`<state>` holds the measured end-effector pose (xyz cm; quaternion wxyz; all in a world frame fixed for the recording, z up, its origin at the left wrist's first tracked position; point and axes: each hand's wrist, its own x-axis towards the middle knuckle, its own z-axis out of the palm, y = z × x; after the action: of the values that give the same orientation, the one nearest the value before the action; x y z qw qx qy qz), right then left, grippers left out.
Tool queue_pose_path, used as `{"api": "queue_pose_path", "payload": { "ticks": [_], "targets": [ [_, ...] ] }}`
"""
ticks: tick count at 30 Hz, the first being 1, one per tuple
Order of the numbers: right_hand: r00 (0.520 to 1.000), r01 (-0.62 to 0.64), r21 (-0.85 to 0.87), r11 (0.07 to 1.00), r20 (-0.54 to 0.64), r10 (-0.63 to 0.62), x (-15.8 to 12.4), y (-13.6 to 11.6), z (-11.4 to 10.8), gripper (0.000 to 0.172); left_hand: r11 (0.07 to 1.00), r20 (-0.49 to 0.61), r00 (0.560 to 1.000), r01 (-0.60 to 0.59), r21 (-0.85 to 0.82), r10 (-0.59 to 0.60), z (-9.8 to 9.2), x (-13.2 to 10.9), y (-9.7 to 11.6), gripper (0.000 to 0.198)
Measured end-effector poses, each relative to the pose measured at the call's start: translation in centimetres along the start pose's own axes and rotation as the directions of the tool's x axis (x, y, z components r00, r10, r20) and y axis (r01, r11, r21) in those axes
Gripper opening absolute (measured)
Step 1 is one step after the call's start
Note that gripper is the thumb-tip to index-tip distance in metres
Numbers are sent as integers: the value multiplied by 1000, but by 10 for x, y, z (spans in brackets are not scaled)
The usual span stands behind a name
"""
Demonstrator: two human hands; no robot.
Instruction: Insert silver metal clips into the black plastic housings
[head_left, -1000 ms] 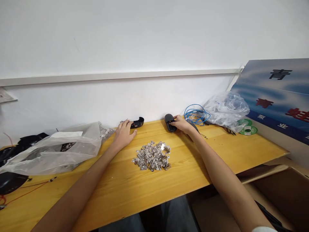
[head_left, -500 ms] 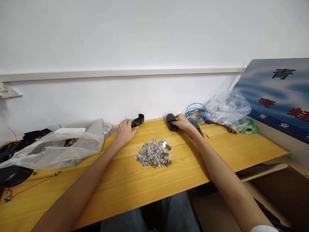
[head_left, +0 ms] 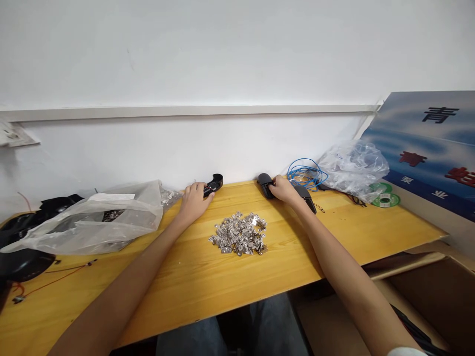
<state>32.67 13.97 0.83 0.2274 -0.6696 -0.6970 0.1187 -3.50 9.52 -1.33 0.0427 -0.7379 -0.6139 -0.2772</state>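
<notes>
While pinching a curved black part (head_left: 214,185) with the left hand (head_left: 193,202) and clasping a dark oval housing (head_left: 264,185) with the right hand (head_left: 285,191), reaching along the back edge of the tabletop (head_left: 352,232).

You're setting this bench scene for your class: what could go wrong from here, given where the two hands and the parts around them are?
Two risks seem likely. The loose pile of small silver metal pieces lies unprotected between the left hand and right hand, so a careless arm movement might scatter it. The blue wire coil sits just beside the dark plastic housing, so it could snag if that part is moved sideways. The curved black plastic part is less exposed.
</notes>
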Motion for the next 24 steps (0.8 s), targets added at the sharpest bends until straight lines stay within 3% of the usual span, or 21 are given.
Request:
{"api": "queue_pose_path", "payload": {
  "ticks": [6,10,15,19,24],
  "targets": [
    [998,38,-40,998,-47,-40,-5,-7,-1,30,999,46,998,36,-4,-36,-4,0,4,41],
    [944,234,-161,959,-199,-264,-12,-19,-1,35,999,62,997,39,7,-39,-6,0,5,40],
    [880,407,-138,903,-207,-428,-17,-32,4,33,999,41,999,-8,-45,10,-4,-1,3,40],
    [884,394,-116,912,-224,-410,-14,-28,8,40,994,-23,1000,-22,-112,19,-4,-2,3,43],
    [918,274,21,961,-304,-255,-6,-13,7,46,946,-180,983,-38,-323,-22,-13,-6,8,43]
  ]
}}
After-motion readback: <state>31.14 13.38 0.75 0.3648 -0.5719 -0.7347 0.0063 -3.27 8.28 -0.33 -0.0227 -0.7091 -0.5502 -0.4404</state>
